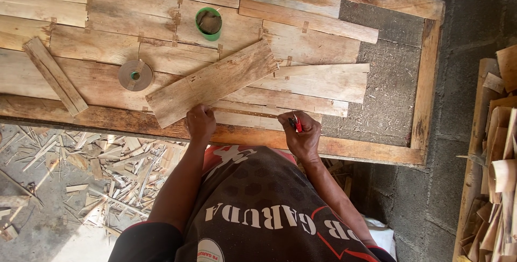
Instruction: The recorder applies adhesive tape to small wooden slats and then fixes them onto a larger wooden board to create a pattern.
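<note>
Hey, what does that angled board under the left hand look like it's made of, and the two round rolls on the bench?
Angled board: raw, unfinished wood; pale, rough grain. Brown roll: probably paper tape, matte tan with a green core. Green roll: seemingly a plastic ring, smooth bright green; its contents are unclear. The left hand presses down the board's near edge.

My left hand (200, 122) on rough dry wood board (212, 82); right hand (301, 133) holds shiny red plastic knife (297, 124); tape roll (135, 75) matt brown paper.

Green tape roll (208, 23), red cutter (297, 124), pale veneer (212, 81)
</note>
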